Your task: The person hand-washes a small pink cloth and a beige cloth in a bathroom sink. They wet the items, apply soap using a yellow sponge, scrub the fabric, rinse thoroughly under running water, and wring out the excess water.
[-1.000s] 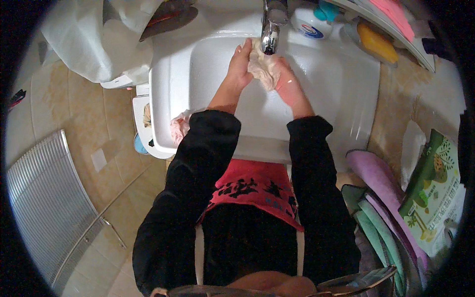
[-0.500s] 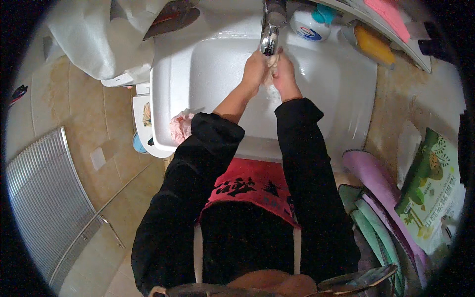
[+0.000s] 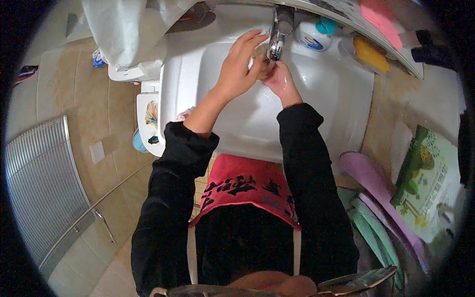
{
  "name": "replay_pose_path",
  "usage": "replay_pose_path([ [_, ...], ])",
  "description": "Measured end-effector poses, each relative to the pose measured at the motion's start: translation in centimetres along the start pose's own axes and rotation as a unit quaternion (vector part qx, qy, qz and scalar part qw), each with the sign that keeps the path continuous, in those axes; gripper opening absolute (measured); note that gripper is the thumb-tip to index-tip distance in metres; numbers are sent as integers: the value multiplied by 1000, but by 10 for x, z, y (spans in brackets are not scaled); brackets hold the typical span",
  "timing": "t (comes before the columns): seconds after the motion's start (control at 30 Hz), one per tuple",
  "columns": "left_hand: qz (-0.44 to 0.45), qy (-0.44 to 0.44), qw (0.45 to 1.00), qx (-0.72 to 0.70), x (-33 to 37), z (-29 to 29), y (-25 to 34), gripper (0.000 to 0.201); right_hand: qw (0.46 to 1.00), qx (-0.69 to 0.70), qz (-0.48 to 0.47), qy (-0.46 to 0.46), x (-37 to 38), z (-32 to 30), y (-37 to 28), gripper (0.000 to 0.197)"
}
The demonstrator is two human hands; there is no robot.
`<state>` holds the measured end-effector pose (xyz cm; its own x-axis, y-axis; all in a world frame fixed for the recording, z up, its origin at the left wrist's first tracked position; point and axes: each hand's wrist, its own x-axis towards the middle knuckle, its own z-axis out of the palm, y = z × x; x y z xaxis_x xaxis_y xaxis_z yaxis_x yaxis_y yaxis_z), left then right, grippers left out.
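Over the white sink (image 3: 326,104), both hands are close together by the chrome faucet (image 3: 276,44). My left hand (image 3: 237,67) has its fingers stretched out and apart to the left of the spout. My right hand (image 3: 281,81) is wet and curled just below the spout, its fingertips partly hidden behind the left hand. A small beige, wet-looking thing (image 3: 261,51) shows between the hands; its kind is unclear. A crumpled pink cloth (image 3: 184,116) lies at the sink's left rim, mostly covered by my left forearm.
A white bottle with a teal top (image 3: 314,37) stands right of the faucet, beside a yellow sponge-like block (image 3: 371,53). Purple (image 3: 368,171) and green cloths (image 3: 373,222) hang at the right near a green-and-white package (image 3: 428,183). White sheeting (image 3: 131,29) hangs at the upper left.
My left hand has risen leftward from under the spout, and its fingers have spread. My right hand stays below the spout. The view has shifted slightly; more of the pink cloth is covered.
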<state>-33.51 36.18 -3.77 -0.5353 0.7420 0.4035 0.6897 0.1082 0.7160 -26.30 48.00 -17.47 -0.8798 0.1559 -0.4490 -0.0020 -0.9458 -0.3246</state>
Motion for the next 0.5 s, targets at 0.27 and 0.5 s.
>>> replay_pose_path([
  [0.27, 97, -174, 978, 62, 4, -16, 7, 31, 925, -356, -85, 105, -102, 45, -32, 34],
  [0.5, -239, -288, 859, -348, -36, -23, 15, 67, 892, -451, -42, -1, -167, 121, -57, 45],
])
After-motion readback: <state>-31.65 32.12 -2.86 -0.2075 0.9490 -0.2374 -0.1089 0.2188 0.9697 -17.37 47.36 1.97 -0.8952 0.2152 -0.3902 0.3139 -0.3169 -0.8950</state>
